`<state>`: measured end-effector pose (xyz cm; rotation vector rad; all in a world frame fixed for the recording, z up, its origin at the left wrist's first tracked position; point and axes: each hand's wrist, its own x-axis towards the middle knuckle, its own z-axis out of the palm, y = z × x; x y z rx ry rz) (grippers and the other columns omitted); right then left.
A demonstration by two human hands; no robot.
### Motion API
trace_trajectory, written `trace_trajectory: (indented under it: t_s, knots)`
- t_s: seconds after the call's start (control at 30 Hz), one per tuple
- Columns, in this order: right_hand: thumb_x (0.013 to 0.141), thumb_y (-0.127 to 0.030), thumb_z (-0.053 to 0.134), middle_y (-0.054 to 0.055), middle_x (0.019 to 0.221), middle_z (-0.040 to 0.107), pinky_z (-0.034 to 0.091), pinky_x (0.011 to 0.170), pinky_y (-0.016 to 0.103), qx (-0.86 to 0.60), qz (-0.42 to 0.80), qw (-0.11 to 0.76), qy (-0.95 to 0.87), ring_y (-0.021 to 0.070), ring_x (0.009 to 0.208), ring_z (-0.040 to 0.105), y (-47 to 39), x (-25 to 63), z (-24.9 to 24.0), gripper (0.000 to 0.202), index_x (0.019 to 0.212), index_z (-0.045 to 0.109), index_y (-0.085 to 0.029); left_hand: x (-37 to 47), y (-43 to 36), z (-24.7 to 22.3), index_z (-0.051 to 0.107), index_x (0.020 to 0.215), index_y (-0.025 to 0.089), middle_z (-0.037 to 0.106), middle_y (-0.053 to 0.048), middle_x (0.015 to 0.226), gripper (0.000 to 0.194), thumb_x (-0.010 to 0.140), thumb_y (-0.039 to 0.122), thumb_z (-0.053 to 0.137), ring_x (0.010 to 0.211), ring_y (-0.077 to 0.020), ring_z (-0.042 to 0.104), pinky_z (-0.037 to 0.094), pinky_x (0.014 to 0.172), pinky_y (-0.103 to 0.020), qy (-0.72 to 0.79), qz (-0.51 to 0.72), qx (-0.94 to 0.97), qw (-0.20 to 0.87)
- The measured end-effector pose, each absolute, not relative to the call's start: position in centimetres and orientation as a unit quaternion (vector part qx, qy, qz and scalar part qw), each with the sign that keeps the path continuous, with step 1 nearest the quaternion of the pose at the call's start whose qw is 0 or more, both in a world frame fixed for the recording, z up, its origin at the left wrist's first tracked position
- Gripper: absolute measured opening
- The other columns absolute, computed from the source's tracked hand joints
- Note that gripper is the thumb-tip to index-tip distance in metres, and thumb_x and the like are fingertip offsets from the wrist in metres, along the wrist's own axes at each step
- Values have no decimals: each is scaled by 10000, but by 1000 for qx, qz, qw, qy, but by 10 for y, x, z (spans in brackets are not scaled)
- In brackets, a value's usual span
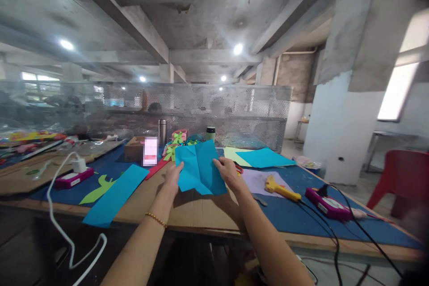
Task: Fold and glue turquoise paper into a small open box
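Note:
A creased sheet of blue paper [200, 167] is held up above the cardboard on the table, with a fold line down its middle and an uneven lower edge. My left hand [173, 178] pinches its left side, and my right hand [228, 170] grips its right side between thumb and fingers. Just past my right hand, the red handle of what looks like scissors [238, 169] partly shows. A long blue paper strip [115, 196] lies left of my left forearm, beside green paper cut-outs [98, 189].
A yellow glue gun [281, 188] rests on purple paper [253, 179] at right, its cord trailing off the edge. Purple power strips [328, 204] sit on both sides. Behind are a cardboard box [133, 149], a steel flask [162, 133], more blue paper [268, 157] and a mesh partition [248, 114].

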<state>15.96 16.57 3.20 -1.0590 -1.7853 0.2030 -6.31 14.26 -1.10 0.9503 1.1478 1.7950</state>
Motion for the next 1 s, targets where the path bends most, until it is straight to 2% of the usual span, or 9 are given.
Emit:
trace_trajectory:
  t_s: [0.23, 0.43, 0.53, 0.67, 0.87, 1.0]
  knots:
    - [906, -370, 459, -8, 607, 504, 218, 580, 274, -485, 10, 483, -729, 129, 588, 401, 164, 160, 27, 340, 609, 428, -206, -60, 135, -5, 725, 729, 143, 697, -54, 652, 370, 557, 468, 763, 668, -243, 652, 496, 641, -321, 511, 682, 406, 330]
    - [939, -362, 473, 7, 650, 564, 228, 590, 269, -503, -15, 469, -726, 142, 617, 453, 163, 162, 28, 329, 654, 505, -202, -59, 134, -2, 659, 608, 169, 578, 6, 538, 278, 633, 446, 669, 632, -206, 572, 419, 610, -275, 533, 665, 461, 247]
    - [942, -368, 470, 9, 663, 572, 242, 592, 260, -505, -16, 468, -725, 146, 640, 467, 164, 163, 31, 335, 654, 510, -202, -58, 133, 0, 621, 571, 177, 533, 14, 524, 291, 667, 451, 622, 616, -190, 532, 393, 604, -267, 540, 656, 479, 219]
    - [939, -370, 467, 10, 656, 569, 253, 587, 254, -507, -15, 468, -724, 147, 644, 465, 164, 164, 33, 348, 637, 507, -202, -57, 130, 3, 623, 599, 177, 548, 12, 558, 308, 687, 471, 591, 639, -188, 533, 410, 632, -266, 536, 648, 498, 211]
    - [940, -362, 459, 12, 660, 584, 266, 590, 254, -510, -20, 463, -725, 148, 642, 476, 164, 164, 33, 346, 640, 518, -202, -58, 131, 0, 671, 714, 163, 609, -6, 638, 417, 641, 568, 604, 659, -196, 560, 440, 639, -276, 522, 651, 498, 238]
    - [934, -356, 479, 22, 671, 600, 277, 601, 256, -511, -26, 457, -728, 152, 660, 500, 163, 163, 34, 338, 640, 534, -198, -57, 132, -3, 682, 738, 158, 609, -9, 613, 493, 606, 629, 617, 644, -207, 575, 451, 617, -289, 513, 659, 487, 256]
